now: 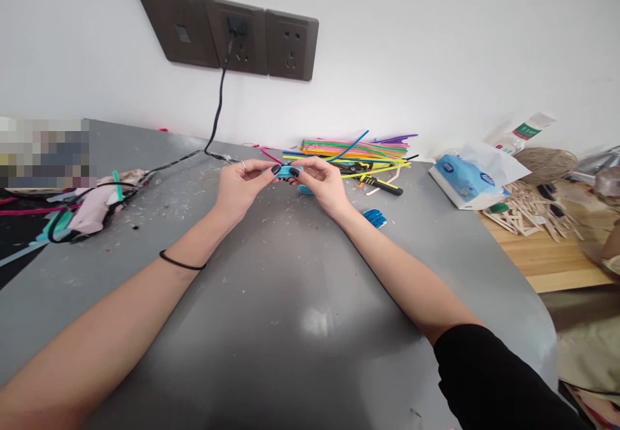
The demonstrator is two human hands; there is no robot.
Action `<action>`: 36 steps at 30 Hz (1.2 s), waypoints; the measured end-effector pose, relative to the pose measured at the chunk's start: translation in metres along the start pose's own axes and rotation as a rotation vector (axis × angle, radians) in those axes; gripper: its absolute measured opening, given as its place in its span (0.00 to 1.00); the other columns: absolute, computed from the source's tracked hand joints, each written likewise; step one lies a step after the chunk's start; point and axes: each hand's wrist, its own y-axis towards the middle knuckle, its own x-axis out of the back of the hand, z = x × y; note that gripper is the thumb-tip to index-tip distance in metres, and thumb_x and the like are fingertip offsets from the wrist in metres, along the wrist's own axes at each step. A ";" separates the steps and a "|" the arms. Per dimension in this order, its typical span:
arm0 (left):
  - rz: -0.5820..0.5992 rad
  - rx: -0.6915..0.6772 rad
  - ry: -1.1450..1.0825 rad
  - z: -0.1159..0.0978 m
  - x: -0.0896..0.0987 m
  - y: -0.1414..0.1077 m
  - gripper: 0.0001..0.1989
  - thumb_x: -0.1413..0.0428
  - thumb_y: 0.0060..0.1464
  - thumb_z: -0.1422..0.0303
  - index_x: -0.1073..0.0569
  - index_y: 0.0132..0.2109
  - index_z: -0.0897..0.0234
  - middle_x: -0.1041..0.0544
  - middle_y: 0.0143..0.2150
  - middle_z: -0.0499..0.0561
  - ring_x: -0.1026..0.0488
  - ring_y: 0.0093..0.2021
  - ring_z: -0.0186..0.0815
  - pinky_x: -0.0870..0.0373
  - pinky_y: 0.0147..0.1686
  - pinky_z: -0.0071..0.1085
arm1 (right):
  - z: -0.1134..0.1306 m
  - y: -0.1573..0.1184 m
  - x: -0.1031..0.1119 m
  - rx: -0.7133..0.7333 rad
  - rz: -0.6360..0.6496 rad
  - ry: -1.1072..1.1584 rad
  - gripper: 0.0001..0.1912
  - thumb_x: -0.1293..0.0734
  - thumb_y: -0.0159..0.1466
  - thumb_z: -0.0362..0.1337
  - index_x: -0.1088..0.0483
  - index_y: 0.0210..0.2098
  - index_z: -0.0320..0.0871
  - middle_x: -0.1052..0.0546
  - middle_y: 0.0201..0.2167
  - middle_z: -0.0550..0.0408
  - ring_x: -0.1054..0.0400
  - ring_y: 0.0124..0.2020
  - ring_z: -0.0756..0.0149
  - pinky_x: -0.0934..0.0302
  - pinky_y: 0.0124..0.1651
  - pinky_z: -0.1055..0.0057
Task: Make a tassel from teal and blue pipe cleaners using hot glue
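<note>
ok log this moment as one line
left hand: pinching small blue bundle of straw pieces | right hand: pinching same bundle | above grey metal table | loose coloured straws pile behind

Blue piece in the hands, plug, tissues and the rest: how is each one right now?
Blue piece: pinched between both hands, off the table.
Left hand: shut on blue piece.
Right hand: shut on blue piece.
Plug: in socket.
Straws: lying piled.
Tissues: pack open.
Twine: wound in a ball.
</note>
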 end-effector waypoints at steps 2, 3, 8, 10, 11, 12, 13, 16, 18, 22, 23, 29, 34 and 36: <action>-0.014 0.018 -0.029 0.001 0.000 0.001 0.25 0.23 0.43 0.47 0.13 0.40 0.61 0.12 0.39 0.56 0.14 0.38 0.45 0.14 0.48 0.48 | 0.001 0.000 0.000 -0.004 -0.011 0.015 0.31 0.17 0.53 0.64 0.20 0.43 0.48 0.15 0.40 0.54 0.18 0.39 0.59 0.19 0.52 0.56; -0.020 0.025 -0.037 0.002 0.000 0.001 0.26 0.22 0.42 0.46 0.13 0.39 0.61 0.12 0.39 0.56 0.13 0.38 0.46 0.14 0.48 0.48 | 0.001 0.000 0.000 -0.007 -0.017 0.025 0.31 0.17 0.53 0.63 0.21 0.43 0.48 0.15 0.39 0.54 0.18 0.39 0.59 0.19 0.52 0.56; -0.019 0.059 -0.036 0.002 0.000 0.002 0.28 0.22 0.41 0.45 0.14 0.40 0.62 0.12 0.39 0.57 0.13 0.39 0.47 0.14 0.48 0.48 | 0.000 0.000 0.000 -0.024 -0.021 0.035 0.32 0.17 0.53 0.64 0.21 0.45 0.48 0.15 0.40 0.54 0.18 0.39 0.59 0.19 0.53 0.56; -0.009 0.057 -0.027 0.002 0.001 0.002 0.29 0.23 0.41 0.44 0.14 0.41 0.62 0.12 0.39 0.57 0.13 0.39 0.47 0.14 0.48 0.48 | -0.002 0.000 0.001 -0.015 -0.015 0.019 0.32 0.18 0.54 0.65 0.21 0.45 0.48 0.15 0.42 0.53 0.18 0.40 0.59 0.19 0.53 0.56; -0.003 0.052 -0.019 0.002 0.001 0.002 0.29 0.23 0.42 0.44 0.14 0.41 0.62 0.12 0.39 0.58 0.13 0.39 0.47 0.14 0.48 0.48 | -0.002 0.000 0.001 -0.009 -0.011 0.013 0.32 0.18 0.55 0.65 0.21 0.45 0.48 0.15 0.42 0.53 0.18 0.40 0.59 0.19 0.53 0.56; 0.005 0.043 -0.011 0.002 0.001 0.002 0.29 0.23 0.43 0.44 0.14 0.41 0.63 0.12 0.39 0.58 0.13 0.39 0.47 0.14 0.48 0.48 | -0.003 0.000 0.002 -0.005 -0.009 0.008 0.32 0.18 0.56 0.64 0.21 0.46 0.48 0.15 0.43 0.52 0.18 0.40 0.59 0.19 0.53 0.56; 0.013 0.033 -0.003 0.001 0.001 0.002 0.29 0.23 0.44 0.44 0.14 0.41 0.63 0.12 0.40 0.58 0.13 0.39 0.47 0.14 0.48 0.48 | -0.003 0.000 0.002 -0.003 -0.009 0.006 0.31 0.18 0.56 0.64 0.21 0.46 0.48 0.15 0.43 0.52 0.18 0.40 0.59 0.19 0.53 0.56; 0.033 -0.004 -0.014 -0.001 0.000 0.001 0.29 0.24 0.46 0.43 0.15 0.42 0.64 0.12 0.41 0.59 0.14 0.39 0.46 0.14 0.47 0.47 | -0.004 0.000 0.003 -0.007 -0.020 0.007 0.31 0.18 0.55 0.64 0.21 0.45 0.47 0.15 0.43 0.53 0.18 0.40 0.60 0.19 0.52 0.57; 0.059 -0.032 -0.028 -0.005 0.000 0.000 0.30 0.24 0.45 0.43 0.15 0.44 0.64 0.12 0.44 0.59 0.14 0.40 0.45 0.14 0.48 0.46 | -0.004 0.001 0.003 -0.004 -0.031 0.010 0.31 0.18 0.56 0.63 0.21 0.45 0.47 0.15 0.43 0.53 0.18 0.39 0.61 0.19 0.51 0.59; 0.121 -0.107 0.033 -0.009 0.000 -0.004 0.29 0.24 0.48 0.46 0.15 0.47 0.63 0.12 0.49 0.59 0.15 0.47 0.46 0.15 0.52 0.46 | -0.005 0.001 0.003 -0.010 -0.045 0.022 0.30 0.18 0.56 0.62 0.21 0.45 0.47 0.15 0.43 0.53 0.17 0.39 0.61 0.20 0.50 0.60; 0.124 -0.127 0.051 -0.009 0.000 -0.004 0.28 0.25 0.50 0.46 0.14 0.47 0.63 0.12 0.49 0.59 0.15 0.48 0.47 0.16 0.53 0.46 | -0.005 0.002 0.003 -0.016 -0.047 0.029 0.30 0.18 0.56 0.62 0.20 0.45 0.47 0.15 0.43 0.53 0.17 0.39 0.61 0.20 0.50 0.61; 0.118 -0.253 0.081 -0.006 -0.001 -0.006 0.20 0.28 0.56 0.52 0.13 0.47 0.62 0.13 0.49 0.59 0.16 0.49 0.45 0.16 0.50 0.42 | -0.003 0.002 0.002 -0.041 -0.071 0.094 0.31 0.16 0.52 0.62 0.20 0.42 0.47 0.15 0.38 0.55 0.19 0.35 0.64 0.20 0.47 0.63; 0.088 -0.245 0.107 -0.010 -0.002 -0.009 0.18 0.28 0.55 0.53 0.12 0.45 0.62 0.12 0.47 0.58 0.15 0.45 0.43 0.15 0.46 0.38 | -0.003 0.002 0.003 -0.063 -0.050 0.123 0.30 0.16 0.53 0.61 0.20 0.43 0.46 0.15 0.38 0.56 0.19 0.35 0.66 0.20 0.47 0.64; 0.069 -0.180 0.104 -0.013 -0.002 -0.010 0.20 0.27 0.54 0.52 0.12 0.46 0.63 0.11 0.43 0.57 0.15 0.39 0.41 0.14 0.45 0.39 | -0.004 0.002 0.003 -0.066 -0.037 0.130 0.30 0.16 0.53 0.61 0.19 0.43 0.46 0.15 0.39 0.56 0.19 0.35 0.66 0.20 0.48 0.65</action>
